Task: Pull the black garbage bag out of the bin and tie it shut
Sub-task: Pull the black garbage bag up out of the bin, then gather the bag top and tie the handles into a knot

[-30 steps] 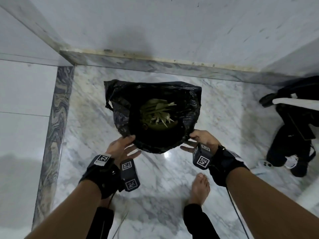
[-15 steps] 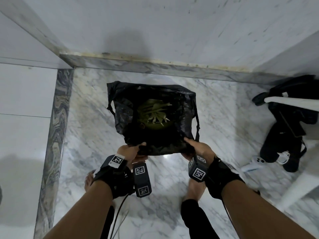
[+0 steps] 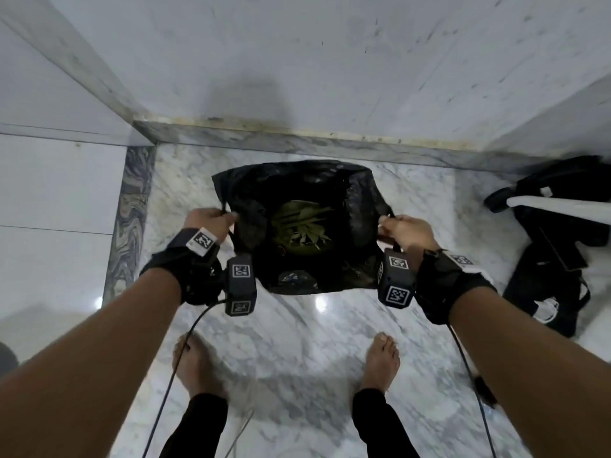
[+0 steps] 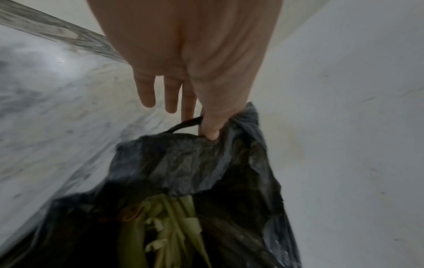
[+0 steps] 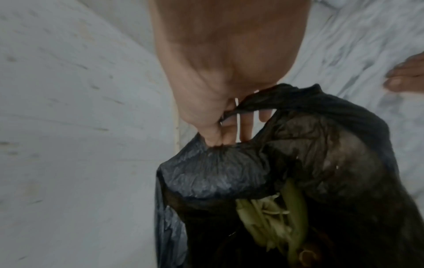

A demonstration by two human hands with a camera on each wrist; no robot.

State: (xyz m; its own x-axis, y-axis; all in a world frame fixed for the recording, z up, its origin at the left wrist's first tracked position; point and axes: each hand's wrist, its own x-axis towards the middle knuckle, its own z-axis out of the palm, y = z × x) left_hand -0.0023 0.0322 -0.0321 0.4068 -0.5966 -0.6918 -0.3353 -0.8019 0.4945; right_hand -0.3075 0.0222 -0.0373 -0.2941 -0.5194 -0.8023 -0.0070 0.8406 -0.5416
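The black garbage bag point(image 3: 360, 206) stands open in the floor corner, with green leaves point(image 3: 302, 226) showing inside. No bin wall shows under the plastic. My left hand point(image 3: 211, 219) pinches the bag's left handle loop between thumb and forefinger; in the left wrist view the hand point(image 4: 206, 130) holds the bag point(image 4: 183, 163) with the other fingers point(image 4: 146, 94) straight. My right hand point(image 3: 401, 228) pinches the right handle loop. The right wrist view shows that hand point(image 5: 213, 137) gripping the gathered rim of the bag point(image 5: 321, 154) above the leaves point(image 5: 275, 217).
Marble floor point(image 3: 297, 342) runs to a white wall point(image 3: 297, 61) with a grey skirting strip point(image 3: 297, 140) behind the bag. A black backpack point(image 3: 555, 246) and a white bar point(image 3: 562, 206) lie at the right. My bare feet point(image 3: 195, 368) stand close behind the bag.
Both hands have moved from the bag's near rim out to its left and right sides and taken hold of the handle loops. The bag mouth is now stretched wider.
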